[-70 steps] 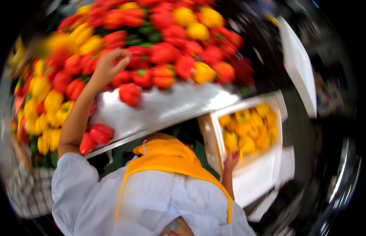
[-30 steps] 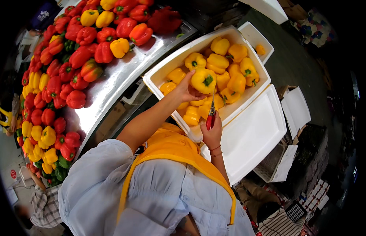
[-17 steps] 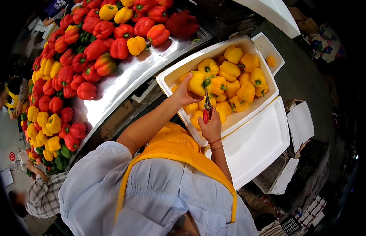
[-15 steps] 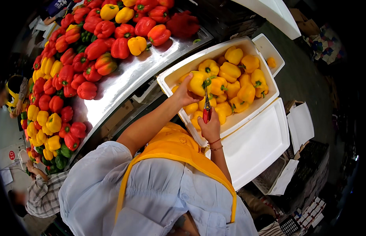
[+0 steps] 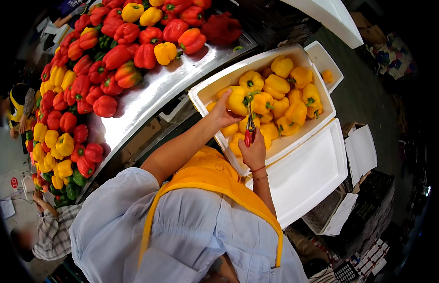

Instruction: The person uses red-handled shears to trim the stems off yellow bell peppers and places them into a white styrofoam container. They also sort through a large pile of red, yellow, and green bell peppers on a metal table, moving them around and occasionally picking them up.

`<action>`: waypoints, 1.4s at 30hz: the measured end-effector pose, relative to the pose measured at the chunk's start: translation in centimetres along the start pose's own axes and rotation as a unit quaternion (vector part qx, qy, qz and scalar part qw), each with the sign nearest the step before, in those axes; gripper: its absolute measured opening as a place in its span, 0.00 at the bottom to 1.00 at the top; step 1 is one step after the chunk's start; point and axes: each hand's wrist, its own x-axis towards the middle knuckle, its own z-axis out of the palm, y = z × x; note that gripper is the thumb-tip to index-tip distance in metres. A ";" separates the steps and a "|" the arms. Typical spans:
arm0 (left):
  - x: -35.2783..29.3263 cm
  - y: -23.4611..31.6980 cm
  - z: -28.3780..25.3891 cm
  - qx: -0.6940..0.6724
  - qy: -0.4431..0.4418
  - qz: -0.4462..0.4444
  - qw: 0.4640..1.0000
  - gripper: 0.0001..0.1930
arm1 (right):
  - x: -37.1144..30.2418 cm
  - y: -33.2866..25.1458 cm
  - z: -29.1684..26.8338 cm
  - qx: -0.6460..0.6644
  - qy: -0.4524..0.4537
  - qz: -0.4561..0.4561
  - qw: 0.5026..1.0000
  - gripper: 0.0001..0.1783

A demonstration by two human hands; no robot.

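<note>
My left hand [image 5: 221, 112] is closed on a yellow bell pepper [image 5: 236, 100], holding it above the near left part of a white foam box [image 5: 329, 112]. Its green stem points to the right. In my right hand [image 5: 254, 152] is a pair of red-handled pruning shears [image 5: 249, 136], gripped by the handles. The blades reach up to the held pepper's stem; I cannot tell whether they are closed on it. Many other yellow bell peppers [image 5: 276, 87] lie in the box beneath and around both hands.
Left of the box, a metal table [image 5: 156, 96] bears a heap of red, yellow and green peppers [image 5: 105, 107]. A white foam lid [image 5: 307, 172] lies right of my right forearm. A smaller foam box [image 5: 336, 71] stands behind. Another person's checked sleeve [image 5: 56, 231] shows at lower left.
Almost nothing differs. Both hands keep their grip, with the shears still at the stem of the held pepper; the whole view has shifted very slightly.
</note>
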 end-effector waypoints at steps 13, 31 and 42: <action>-0.2 -1.2 0.0 -0.016 -0.103 0.067 0.992 0.29 | 0.1 0.0 -0.2 -0.023 -0.004 -0.002 1.000 0.35; -1.0 -1.0 0.2 0.022 -0.201 0.102 0.974 0.29 | -0.1 -1.4 -0.4 0.005 0.021 -0.020 1.000 0.36; -1.2 -0.4 0.3 0.103 -0.233 0.140 0.957 0.30 | 0.1 -1.6 -0.8 0.040 0.023 -0.031 0.998 0.28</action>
